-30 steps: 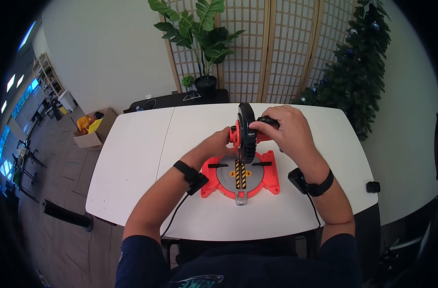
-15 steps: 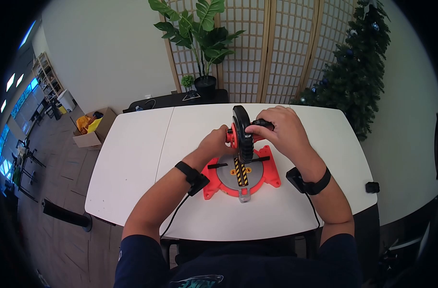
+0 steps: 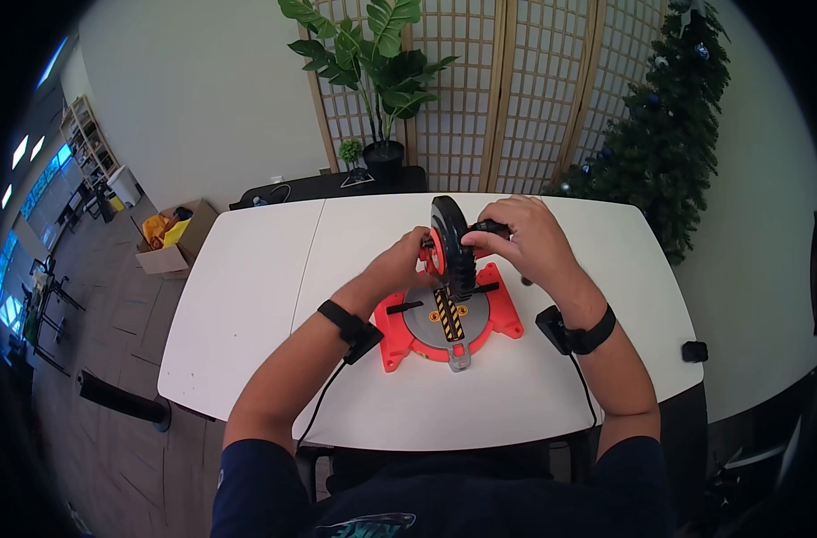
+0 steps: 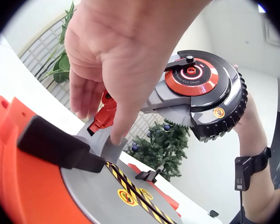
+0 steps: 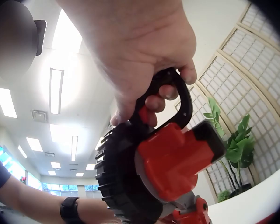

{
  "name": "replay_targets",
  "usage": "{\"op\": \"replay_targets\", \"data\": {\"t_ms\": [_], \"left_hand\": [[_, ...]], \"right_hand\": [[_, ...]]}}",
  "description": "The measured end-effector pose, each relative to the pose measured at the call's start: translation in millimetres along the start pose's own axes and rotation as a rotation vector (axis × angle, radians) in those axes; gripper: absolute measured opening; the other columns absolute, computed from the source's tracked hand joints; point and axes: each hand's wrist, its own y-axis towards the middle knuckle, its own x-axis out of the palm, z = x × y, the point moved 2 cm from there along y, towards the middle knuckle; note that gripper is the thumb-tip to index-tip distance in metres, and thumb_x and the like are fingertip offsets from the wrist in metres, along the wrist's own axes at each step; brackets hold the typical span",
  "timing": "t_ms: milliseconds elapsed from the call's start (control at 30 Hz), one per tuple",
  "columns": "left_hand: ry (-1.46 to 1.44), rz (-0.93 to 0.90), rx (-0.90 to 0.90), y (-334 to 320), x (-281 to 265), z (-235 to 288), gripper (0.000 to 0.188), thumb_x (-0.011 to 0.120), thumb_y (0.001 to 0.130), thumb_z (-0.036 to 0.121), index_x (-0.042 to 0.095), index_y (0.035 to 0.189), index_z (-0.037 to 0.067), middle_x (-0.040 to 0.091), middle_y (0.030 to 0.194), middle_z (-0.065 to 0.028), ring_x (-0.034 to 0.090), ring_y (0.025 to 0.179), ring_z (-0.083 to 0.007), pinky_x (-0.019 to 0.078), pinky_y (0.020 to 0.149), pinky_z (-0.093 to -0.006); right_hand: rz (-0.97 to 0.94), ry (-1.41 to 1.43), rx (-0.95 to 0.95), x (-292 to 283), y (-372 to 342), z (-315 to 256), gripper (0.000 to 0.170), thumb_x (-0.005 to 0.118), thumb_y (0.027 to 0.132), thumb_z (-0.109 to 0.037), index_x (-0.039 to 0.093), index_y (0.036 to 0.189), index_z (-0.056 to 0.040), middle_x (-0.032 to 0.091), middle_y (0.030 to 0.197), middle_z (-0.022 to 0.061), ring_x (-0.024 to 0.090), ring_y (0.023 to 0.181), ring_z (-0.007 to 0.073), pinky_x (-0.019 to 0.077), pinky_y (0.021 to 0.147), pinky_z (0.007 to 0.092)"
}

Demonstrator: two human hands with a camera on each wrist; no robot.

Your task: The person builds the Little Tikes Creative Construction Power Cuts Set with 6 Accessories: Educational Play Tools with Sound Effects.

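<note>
A toy miter saw [image 3: 449,327] with a red base and round grey turntable sits on the white table. Its black toothed blade guard [image 4: 219,112] is raised above the turntable, with a red disc on its left side. My right hand [image 3: 534,235] grips the black loop handle [image 5: 185,105], fingers curled through it and the thumb beside the guard. At the rear of the base, my left hand [image 3: 396,269] holds the red and grey hinge post [image 4: 105,115], thumb on the near side and fingers behind. Black clamps [image 4: 56,142] flank the striped strip [image 4: 137,198].
The white table [image 3: 238,341] extends to both sides. A small black object [image 3: 695,350] lies at its right edge. Behind stand a potted plant [image 3: 383,161], a lattice screen [image 3: 462,117] and a decorated tree [image 3: 659,143]. A cardboard box [image 3: 166,260] is on the floor at left.
The saw's base has turned slightly, its front tab moving right and a little away from me. The raised blade guard has shifted slightly left. Both hands keep their hold.
</note>
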Motion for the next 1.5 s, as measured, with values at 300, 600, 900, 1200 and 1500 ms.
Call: {"op": "replay_targets", "data": {"t_ms": [300,600,900,1200,1500], "left_hand": [[-0.127,-0.026,0.074,2,6,-10,0.079,0.093,0.067,0.017,0.052,0.134,0.004,0.062,0.126,-0.0168,0.062,0.119,-0.0316,0.0496,0.103,-0.039],[-0.081,0.027,0.094,-1,9,-3,0.068,0.092,0.069,0.018,0.055,0.124,0.005,0.065,0.119,-0.0165,0.065,0.113,-0.034,0.0515,0.098,-0.0405],[0.002,0.018,0.042,2,17,-17,0.066,0.09,0.071,0.019,0.052,0.122,0.003,0.065,0.118,-0.0202,0.065,0.112,-0.0364,0.0532,0.095,-0.0417],[0.054,0.032,0.058,-4,15,-10,0.058,0.084,0.076,0.018,0.05,0.121,0.002,0.065,0.115,-0.0206,0.066,0.109,-0.037,0.054,0.092,-0.0425],[0.043,0.033,0.077,-5,17,-11,0.052,0.081,0.079,0.017,0.05,0.118,0.003,0.066,0.112,-0.0198,0.067,0.106,-0.0363,0.0539,0.09,-0.0436]], "right_hand": [[-0.042,-0.002,-0.002,0,3,-4,0.047,0.078,0.082,-0.047,0.062,0.073,-0.0038,0.059,0.064,0.0086,0.058,0.066,0.0288,0.0434,0.066,0.0396],[-0.019,-0.002,-0.059,4,3,-2,0.048,0.077,0.083,-0.046,0.059,0.07,-0.004,0.059,0.063,0.0096,0.058,0.065,0.0308,0.0462,0.068,0.0412],[-0.054,-0.026,-0.063,4,-2,-5,0.042,0.079,0.082,-0.04,0.061,0.072,-0.0041,0.059,0.063,0.0085,0.057,0.064,0.0277,0.0434,0.064,0.0384],[-0.062,-0.055,-0.107,5,-10,-7,0.045,0.079,0.082,-0.042,0.057,0.071,-0.0041,0.055,0.061,0.0088,0.055,0.062,0.029,0.0418,0.063,0.0394],[-0.073,-0.068,-0.091,7,-17,-9,0.047,0.079,0.081,-0.043,0.055,0.071,-0.0044,0.053,0.061,0.0089,0.054,0.062,0.0295,0.0416,0.064,0.0399]]}}
